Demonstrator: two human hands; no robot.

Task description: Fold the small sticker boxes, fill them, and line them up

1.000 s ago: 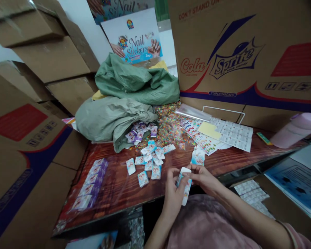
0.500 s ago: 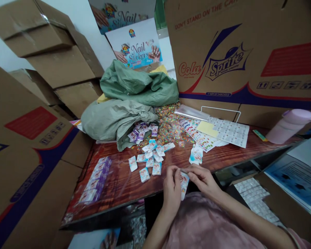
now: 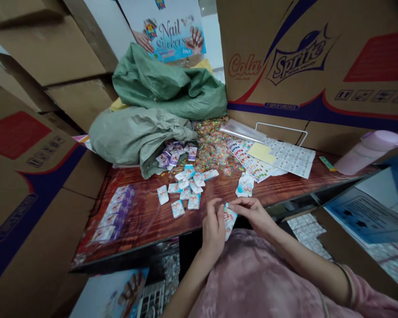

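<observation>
My left hand (image 3: 215, 223) grips a small blue and white nail sticker box (image 3: 230, 219) by its side, over my lap at the table's front edge. The fingertips of my right hand (image 3: 252, 212) pinch the upper end of this box. Just beyond my hands lie a few flat blue and white boxes (image 3: 244, 184), overlapping each other. To the left is a loose pile of similar small boxes (image 3: 185, 193) on the reddish wooden table (image 3: 152, 221).
A wrapped row of purple and white boxes (image 3: 114, 214) lies left. Behind are a grey-green sack (image 3: 135, 132) with purple packets (image 3: 175, 154), scattered colourful small pieces (image 3: 215, 141) and sticker sheets (image 3: 285, 157). A pink bottle (image 3: 368, 152) stands right. Large cartons (image 3: 285, 92) flank the table.
The camera view has tilted down, so things sit higher in the picture. My right fingers have shifted at the box's upper end, which now shows more plainly.
</observation>
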